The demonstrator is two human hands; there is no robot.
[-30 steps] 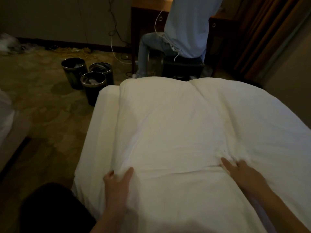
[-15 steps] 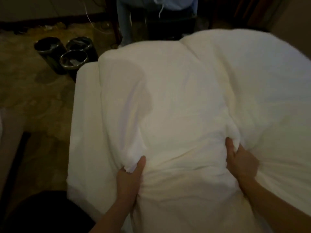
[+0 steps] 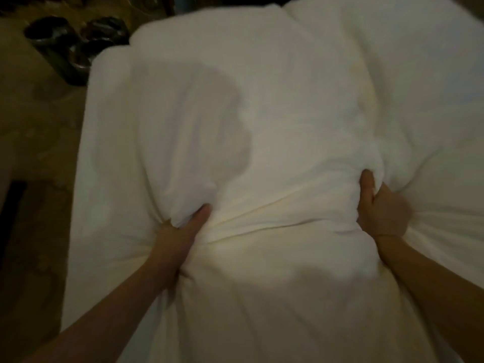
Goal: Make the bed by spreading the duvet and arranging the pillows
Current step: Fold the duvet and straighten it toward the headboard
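White duvet (image 3: 275, 132) apparently bunched in both hands.

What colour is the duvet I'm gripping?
Plain white, no pattern; the duvet shows in the head view, though dimly lit.

I see my left hand (image 3: 180, 231) and right hand (image 3: 379, 208) each gripping a bunched fold of the white duvet (image 3: 275, 127) on the bed (image 3: 104, 158); dark bins (image 3: 76, 45) stand on the floor beyond.

We see a plain white duvet (image 3: 275, 127), a white sheet (image 3: 104, 153), mottled olive-brown carpet (image 3: 34, 132) and dark, glossy bins (image 3: 76, 40)
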